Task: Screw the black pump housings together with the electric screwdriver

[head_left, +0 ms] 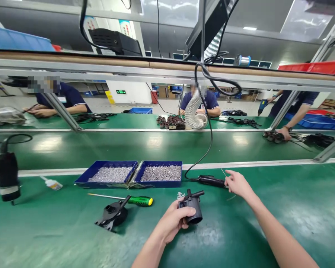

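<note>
Black housing (197, 210): one, cylindrical, with narrow pipes on top; at the hub of the clock, in the left hand (173, 219), open end towards 6 o'clock
Left hand: fingers wrapped round the housing, thumb across its wall; grasping
Right hand (238, 183): at 2 o'clock from the housing, touching or just beside the end of the corded driver; cannot tell whether its fingers grip
Corded driver (210, 181): black, lying at 1 o'clock on the green surface (72, 240)
Small pale pieces (181, 195): loose cluster, 11 o'clock, just behind the left hand
Blue trays: two, side by side; right tray (162, 184) at 11 o'clock, left tray (104, 184) at 10, both filled with small metal parts (162, 173)
Screwdriver (141, 201): green handle, yellow end, 9 o'clock, blade pointing away to 9
Black spouted part (115, 215): 9 o'clock, on the near side of the screwdriver
White bottle (53, 184): on its side, far out between 9 and 10 o'clock
</note>
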The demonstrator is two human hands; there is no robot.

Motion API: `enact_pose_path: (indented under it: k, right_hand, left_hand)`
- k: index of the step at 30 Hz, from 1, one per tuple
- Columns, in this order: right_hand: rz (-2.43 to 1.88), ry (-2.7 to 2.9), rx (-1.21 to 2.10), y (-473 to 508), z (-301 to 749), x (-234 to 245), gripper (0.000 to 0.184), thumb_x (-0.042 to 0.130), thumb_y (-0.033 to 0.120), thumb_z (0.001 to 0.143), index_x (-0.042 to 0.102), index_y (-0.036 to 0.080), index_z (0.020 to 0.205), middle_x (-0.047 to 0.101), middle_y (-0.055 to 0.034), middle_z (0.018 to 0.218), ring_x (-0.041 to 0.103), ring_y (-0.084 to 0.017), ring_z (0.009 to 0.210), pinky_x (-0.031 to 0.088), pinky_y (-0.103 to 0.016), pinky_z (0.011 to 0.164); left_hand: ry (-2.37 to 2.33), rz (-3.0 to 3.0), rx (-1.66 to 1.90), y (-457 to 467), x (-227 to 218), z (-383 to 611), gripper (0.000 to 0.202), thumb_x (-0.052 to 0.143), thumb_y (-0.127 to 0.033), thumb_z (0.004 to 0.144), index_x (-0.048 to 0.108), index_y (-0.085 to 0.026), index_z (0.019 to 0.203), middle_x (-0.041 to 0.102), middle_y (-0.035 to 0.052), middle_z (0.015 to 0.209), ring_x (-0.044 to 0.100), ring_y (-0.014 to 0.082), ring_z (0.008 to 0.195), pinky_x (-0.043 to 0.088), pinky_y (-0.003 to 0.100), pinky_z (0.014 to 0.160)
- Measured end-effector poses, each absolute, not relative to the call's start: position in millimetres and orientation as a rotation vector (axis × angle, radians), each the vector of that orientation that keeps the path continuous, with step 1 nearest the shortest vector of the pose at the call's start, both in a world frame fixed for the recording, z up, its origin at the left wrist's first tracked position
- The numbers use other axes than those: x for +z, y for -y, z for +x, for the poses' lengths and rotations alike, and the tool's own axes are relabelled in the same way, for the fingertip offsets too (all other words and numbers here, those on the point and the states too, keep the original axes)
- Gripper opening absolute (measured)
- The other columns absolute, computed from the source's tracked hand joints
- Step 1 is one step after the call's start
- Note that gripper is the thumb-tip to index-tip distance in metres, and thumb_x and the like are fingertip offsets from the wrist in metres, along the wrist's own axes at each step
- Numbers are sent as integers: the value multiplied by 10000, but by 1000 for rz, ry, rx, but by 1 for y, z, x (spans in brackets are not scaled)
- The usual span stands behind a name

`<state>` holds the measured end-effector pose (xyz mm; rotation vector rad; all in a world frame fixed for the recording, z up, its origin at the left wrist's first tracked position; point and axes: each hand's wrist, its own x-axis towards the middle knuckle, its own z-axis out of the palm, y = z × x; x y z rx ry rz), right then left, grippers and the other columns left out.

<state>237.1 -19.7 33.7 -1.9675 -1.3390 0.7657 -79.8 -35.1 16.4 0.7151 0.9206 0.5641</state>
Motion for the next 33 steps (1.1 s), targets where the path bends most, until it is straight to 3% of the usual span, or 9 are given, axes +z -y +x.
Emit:
enact_pose_path:
  k: [3,6,9,12,15,19,22,26,33]
  right_hand:
    - [-1917,1375,700,47,221,40,499,563,349,966,683,81,1370,714,-29,690,617,-167,582,509,-298,616]
    - [-1712,1515,842,93,178,44,553,530,525,1030,701,145,1393,609,18,597,544,-155,549,449,-280,554]
    - [-1577,1743,792,128,139,47,482,507,483,1059,765,176,1327,604,8,577,473,-137,500,385,-289,524]
    - [-1500,1875,655,142,118,46,444,468,399,1073,790,182,1291,679,-32,648,488,-144,504,380,-308,530]
    - [-1535,1871,624,142,112,41,448,449,384,1079,792,180,1284,656,-27,622,492,-153,508,373,-314,524]
    - [-1569,1820,637,142,110,40,458,448,396,1080,777,163,1296,620,-16,620,455,-148,515,327,-320,515]
    - [-1593,1749,712,143,106,39,483,450,443,1077,772,149,1285,533,14,582,395,-139,501,280,-324,512]
    - [-1633,1630,918,145,97,26,554,445,543,1070,705,144,1354,440,54,562,385,-139,501,292,-311,523]
    - [-1650,1710,820,149,105,12,503,435,545,1071,694,178,1296,516,53,568,471,-151,512,370,-302,565]
  left_hand:
    - [-923,733,603,33,12,-80,713,878,-368,544,639,-120,1168,606,-14,726,448,80,556,285,216,487]
    - [-922,739,628,34,13,-78,702,876,-359,547,649,-123,1168,604,-15,737,455,81,565,282,220,498]
    - [-912,772,648,37,18,-77,686,857,-319,538,668,-114,1164,624,1,777,487,95,603,288,223,509]
    - [-933,787,670,40,21,-77,691,846,-295,521,673,-114,1165,626,0,789,492,103,625,308,228,524]
    - [-950,795,673,41,21,-76,715,833,-301,515,662,-106,1181,608,-12,775,469,103,624,310,233,532]
    - [-944,856,680,44,20,-77,725,821,-308,559,648,-100,1231,610,-9,796,450,110,644,329,243,558]
    - [-965,917,720,46,20,-77,790,856,-296,588,614,-113,1318,666,28,903,515,147,757,425,258,674]
    - [-940,1065,806,47,21,-74,699,840,-246,654,626,-146,1312,688,54,1047,551,176,882,469,271,791]
    - [-1058,1084,816,43,21,-77,584,794,-228,662,664,-147,1226,646,-7,845,516,151,748,449,257,691]
